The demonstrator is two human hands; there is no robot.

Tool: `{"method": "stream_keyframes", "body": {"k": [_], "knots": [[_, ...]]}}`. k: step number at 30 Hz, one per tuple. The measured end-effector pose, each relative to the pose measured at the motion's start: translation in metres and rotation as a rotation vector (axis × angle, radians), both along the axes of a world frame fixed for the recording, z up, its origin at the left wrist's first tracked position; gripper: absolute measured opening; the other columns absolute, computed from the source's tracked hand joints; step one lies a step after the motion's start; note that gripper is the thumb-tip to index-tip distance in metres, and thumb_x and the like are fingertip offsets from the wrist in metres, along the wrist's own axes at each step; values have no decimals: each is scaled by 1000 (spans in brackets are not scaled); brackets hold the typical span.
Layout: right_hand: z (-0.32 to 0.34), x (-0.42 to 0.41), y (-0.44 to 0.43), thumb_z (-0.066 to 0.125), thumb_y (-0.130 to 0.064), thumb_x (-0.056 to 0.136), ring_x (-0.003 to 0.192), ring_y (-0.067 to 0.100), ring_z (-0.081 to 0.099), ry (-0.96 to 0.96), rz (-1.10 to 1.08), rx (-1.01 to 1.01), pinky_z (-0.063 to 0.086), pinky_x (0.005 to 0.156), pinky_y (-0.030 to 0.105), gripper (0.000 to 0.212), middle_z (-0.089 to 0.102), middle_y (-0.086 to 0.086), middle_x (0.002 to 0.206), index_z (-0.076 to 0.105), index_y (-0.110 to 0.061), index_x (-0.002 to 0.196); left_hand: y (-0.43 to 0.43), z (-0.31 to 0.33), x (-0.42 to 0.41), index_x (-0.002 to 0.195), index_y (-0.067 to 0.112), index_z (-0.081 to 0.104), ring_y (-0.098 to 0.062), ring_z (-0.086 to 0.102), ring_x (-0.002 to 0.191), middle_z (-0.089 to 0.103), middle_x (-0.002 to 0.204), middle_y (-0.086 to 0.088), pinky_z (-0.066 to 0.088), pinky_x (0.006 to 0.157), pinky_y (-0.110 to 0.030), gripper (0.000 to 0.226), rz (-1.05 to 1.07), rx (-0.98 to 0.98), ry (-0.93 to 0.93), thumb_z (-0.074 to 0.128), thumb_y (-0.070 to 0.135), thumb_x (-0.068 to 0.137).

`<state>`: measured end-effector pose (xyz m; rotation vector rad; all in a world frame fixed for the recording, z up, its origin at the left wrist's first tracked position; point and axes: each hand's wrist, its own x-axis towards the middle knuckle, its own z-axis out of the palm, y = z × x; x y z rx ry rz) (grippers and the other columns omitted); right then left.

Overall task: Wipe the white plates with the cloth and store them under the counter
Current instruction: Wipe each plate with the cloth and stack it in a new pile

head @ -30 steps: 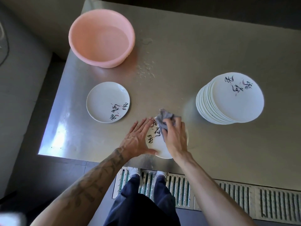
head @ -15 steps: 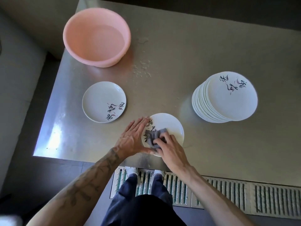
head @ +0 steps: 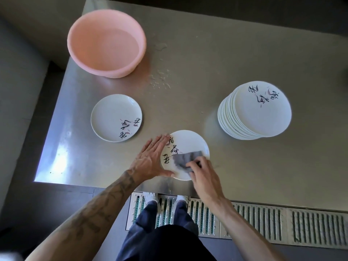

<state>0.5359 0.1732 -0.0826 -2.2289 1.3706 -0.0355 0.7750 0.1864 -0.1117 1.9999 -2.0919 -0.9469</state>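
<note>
Our right hand [head: 203, 178] pinches the cloth [head: 185, 160], now shifted toward 5 o'clock on the plate [head: 188, 140]; our flat left hand [head: 150, 161] touches its 9 o'clock edge.

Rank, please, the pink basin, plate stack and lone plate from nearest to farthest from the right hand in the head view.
1. Plate stack, up-right of the right hand gripping the cloth.
2. Lone plate, off to the left.
3. Pink basin, far-left corner.
</note>
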Motion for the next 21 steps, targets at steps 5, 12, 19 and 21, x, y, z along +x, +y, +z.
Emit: {"method": "stream_keyframes", "body": {"k": [5,12,19,21], "knots": [[-4,14,-53,76,-25,90,105,24,51,79,-131,-92,57,78,34,33,49,4,125,63,-24,120,1,-1,-1,163,21,-3,-10,-5,157,0,171,6,2,129,-41,145,12,14,7,67,88,55],[-6,77,-51,72,-29,93,114,23,49,-39,59,10,55,76,42,31,45,0,131,59,-25,122,0,0,-1,162,16,-5,-8,-9,156,-1,170,5,1,129,-38,146,-16,1,-49,59,96,58],[-2,22,-50,68,-28,96,105,22,51,92,-123,-128,61,73,36,32,45,4,132,60,-21,126,0,0,0,163,21,-4,-7,-7,156,-2,170,9,2,129,-39,144,-8,1,-16,62,92,57],[-6,13,-22,68,-29,96,101,20,51,142,-129,-113,61,70,34,27,46,4,129,61,-21,120,0,0,0,163,23,-7,-6,-9,156,-6,170,11,2,129,-38,144,-7,2,-27,59,93,56]]}}
